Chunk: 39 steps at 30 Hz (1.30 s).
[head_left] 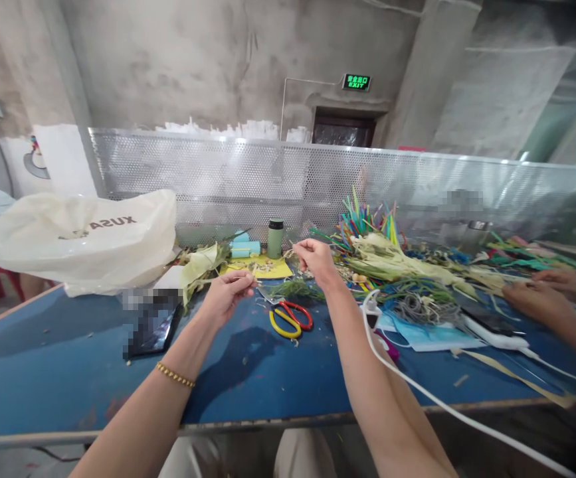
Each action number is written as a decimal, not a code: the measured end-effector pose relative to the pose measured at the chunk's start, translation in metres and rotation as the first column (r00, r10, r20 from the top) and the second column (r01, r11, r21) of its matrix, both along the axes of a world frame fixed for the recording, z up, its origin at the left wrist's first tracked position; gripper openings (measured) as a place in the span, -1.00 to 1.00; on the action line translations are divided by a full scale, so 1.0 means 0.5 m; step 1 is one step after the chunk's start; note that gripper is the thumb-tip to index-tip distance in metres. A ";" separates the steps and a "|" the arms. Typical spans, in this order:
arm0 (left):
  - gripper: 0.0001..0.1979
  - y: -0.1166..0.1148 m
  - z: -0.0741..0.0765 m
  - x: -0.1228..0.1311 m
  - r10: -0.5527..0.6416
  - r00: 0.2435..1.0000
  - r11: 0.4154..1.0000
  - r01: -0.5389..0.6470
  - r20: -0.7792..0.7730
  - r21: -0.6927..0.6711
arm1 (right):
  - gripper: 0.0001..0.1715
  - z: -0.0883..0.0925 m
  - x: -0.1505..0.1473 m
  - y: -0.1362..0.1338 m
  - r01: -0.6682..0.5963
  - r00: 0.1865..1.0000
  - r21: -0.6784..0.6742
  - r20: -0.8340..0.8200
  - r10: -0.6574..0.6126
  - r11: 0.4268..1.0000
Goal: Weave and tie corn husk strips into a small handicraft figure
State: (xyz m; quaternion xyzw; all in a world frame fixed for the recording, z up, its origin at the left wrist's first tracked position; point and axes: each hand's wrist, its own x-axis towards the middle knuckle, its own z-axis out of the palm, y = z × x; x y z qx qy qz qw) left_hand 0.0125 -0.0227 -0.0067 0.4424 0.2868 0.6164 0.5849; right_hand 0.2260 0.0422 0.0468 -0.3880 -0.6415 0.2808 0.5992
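Observation:
My left hand [228,295], with a beaded bracelet at the wrist, is pinched round something small and pale at its fingertips, too small to name. My right hand [316,260] is raised a little higher and farther right, thumb and fingers pressed together; what they hold is hard to make out. Between the hands lie scissors [288,320] with one red and one yellow handle, blades pointing away. Just beyond them are green thread-like strands [295,289] and a yellow sheet [280,267] scattered with small pale bits.
Dried husks [392,259] and colourful stems [367,219] are heaped behind my right hand. A white cable [407,378] crosses my right forearm. A phone [155,325], plastic bag [93,239] and green bottle [275,239] stand around. Another person's hands [541,295] work at right.

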 end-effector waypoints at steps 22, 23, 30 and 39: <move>-0.80 0.003 -0.008 0.015 0.102 0.964 0.990 -0.074 -0.246 0.120 | -0.88 -0.023 -0.080 -0.055 -0.250 0.663 0.053 0.738 0.130 0.967; -0.80 0.003 -0.008 0.014 0.108 0.962 0.990 -0.080 -0.251 0.119 | -0.88 -0.023 -0.080 -0.056 -0.247 0.662 0.058 0.739 0.125 0.967; -0.79 0.007 -0.005 0.005 0.152 0.978 0.986 -0.140 -0.146 0.090 | -0.89 -0.019 -0.070 -0.054 -0.237 0.673 0.012 0.723 0.155 0.972; -0.76 0.017 -0.003 -0.008 0.273 0.961 0.962 -0.272 -0.040 0.029 | -0.84 -0.017 -0.023 -0.031 -0.252 0.764 -0.124 0.583 0.276 0.960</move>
